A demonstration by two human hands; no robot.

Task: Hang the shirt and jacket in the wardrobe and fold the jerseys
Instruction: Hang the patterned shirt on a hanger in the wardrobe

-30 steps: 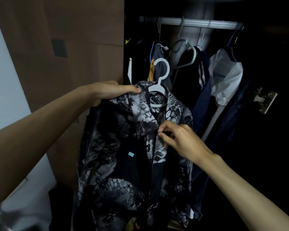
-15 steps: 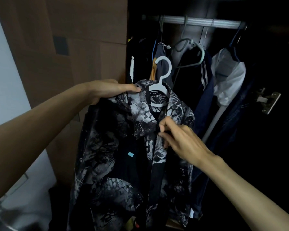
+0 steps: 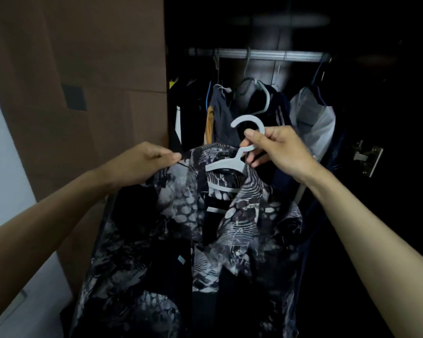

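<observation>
A black and grey patterned shirt (image 3: 176,235) hangs open-fronted on a white plastic hanger (image 3: 226,163) in front of the open wardrobe. My left hand (image 3: 142,164) grips the shirt's left shoulder near the collar. My right hand (image 3: 276,148) pinches the hanger's neck just under its hook, which curves up free below the metal rail (image 3: 279,55). The shirt's lower part runs out of the bottom of the view.
Several dark garments and a white one (image 3: 313,123) hang from the rail on other hangers. A brown wardrobe door (image 3: 83,69) stands open at left. A metal hinge (image 3: 368,158) sits at the right on the dark inner side.
My right hand has left the shirt's front placket and moved up to take hold of the hanger's neck. The view has tilted up, so the rail sits lower in the picture.
</observation>
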